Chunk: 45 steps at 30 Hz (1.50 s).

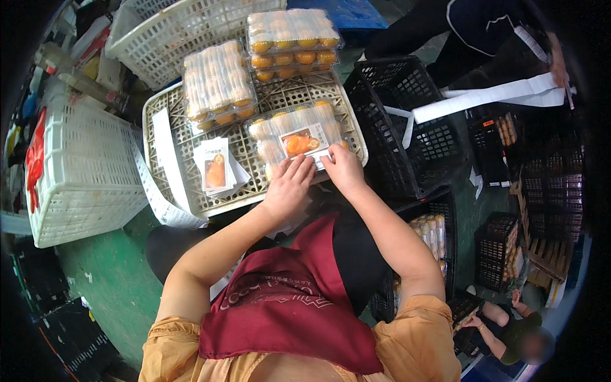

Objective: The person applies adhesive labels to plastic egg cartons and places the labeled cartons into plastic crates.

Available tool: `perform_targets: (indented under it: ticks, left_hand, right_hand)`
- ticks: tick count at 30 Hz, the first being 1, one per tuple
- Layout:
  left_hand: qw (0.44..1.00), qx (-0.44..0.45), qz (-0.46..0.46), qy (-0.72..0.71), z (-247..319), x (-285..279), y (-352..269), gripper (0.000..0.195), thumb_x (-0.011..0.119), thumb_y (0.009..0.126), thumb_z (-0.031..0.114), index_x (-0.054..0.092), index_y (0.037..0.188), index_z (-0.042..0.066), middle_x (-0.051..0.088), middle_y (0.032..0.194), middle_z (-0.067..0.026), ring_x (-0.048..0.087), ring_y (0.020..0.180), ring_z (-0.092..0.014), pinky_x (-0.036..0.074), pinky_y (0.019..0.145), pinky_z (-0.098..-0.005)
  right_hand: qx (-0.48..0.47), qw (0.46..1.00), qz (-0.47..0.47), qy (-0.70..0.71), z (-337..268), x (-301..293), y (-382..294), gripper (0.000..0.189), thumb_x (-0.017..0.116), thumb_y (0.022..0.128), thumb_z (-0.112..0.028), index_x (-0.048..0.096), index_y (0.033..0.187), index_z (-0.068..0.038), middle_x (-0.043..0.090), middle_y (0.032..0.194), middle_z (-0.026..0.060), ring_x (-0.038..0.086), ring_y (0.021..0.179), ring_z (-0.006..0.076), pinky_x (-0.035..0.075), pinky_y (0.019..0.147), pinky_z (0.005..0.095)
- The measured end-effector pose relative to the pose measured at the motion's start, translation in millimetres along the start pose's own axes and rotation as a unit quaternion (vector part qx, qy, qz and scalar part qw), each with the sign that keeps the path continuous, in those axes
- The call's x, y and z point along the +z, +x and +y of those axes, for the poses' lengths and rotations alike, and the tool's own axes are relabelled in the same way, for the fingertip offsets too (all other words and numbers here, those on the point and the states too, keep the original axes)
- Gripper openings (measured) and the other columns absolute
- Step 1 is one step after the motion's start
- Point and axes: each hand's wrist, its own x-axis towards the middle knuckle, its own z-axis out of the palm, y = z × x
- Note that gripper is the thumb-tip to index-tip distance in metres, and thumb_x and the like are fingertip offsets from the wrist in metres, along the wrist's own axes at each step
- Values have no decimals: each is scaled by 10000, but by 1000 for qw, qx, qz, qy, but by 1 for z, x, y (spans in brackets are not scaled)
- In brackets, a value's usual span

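Observation:
A clear plastic pack of round orange fruit (272, 126) in pale foam wraps lies on an upturned plastic crate (272, 95). On its lid is a printed card (301, 141) with a fruit picture. Along the card's near edge runs a white sticker (316, 155) bearing small print, partly hidden by fingers. My left hand (289, 187) rests flat there, fingers extended over the pack's near side. At the sticker's right end, my right hand (344, 167) has its thumb and bent fingers closed on it. Left of the pack lies a pile of similar cards (217, 167).
Stacked fruit packs (218, 81) and another stack (293, 40) occupy the crate's far side. A sticker strip (169, 162) hangs off its left edge. White crates (90, 176) flank the left; a black crate (405, 129) stands right. Another person's hand (559, 74) holds a paper strip (487, 98).

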Motion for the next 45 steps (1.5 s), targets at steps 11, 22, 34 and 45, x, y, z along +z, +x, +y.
perform_targets:
  ticks: [11,22,34,45]
  left_hand:
    - [999,-3,-6,32,2,3,-2,500,524,780,154,419,1265,94,386,1327,-124,374,1222,-265,278,1006,-402]
    - [998,15,-57,11,-12,-4,-9,538,541,755,166,416,1272,85,327,1373,-114,298,1279,-266,224,1037,-426]
    - [698,-517,231,-438,-80,14,-10,762,649,778,156,186,1359,-11,309,1352,-192,386,1185,-264,348,942,-310]
    - [437,-480,113,-752,-44,-60,13,545,528,853,384,379,1278,77,480,1247,-113,489,1101,-260,422,900,-434]
  right_hand:
    - [60,997,-19,38,24,-7,12,859,720,656,-371,276,1331,-78,373,1303,183,350,1207,353,319,971,434]
    - [-41,976,-84,194,59,-8,18,892,733,676,-182,196,1365,-4,349,1329,209,348,1237,272,300,1006,332]
    - [89,928,52,359,44,-1,28,408,706,711,-192,577,1020,40,630,824,105,582,739,157,475,676,275]
    - [-9,598,171,783,-21,-80,-17,692,674,773,-265,299,1277,24,510,1078,122,508,1016,190,460,850,329]
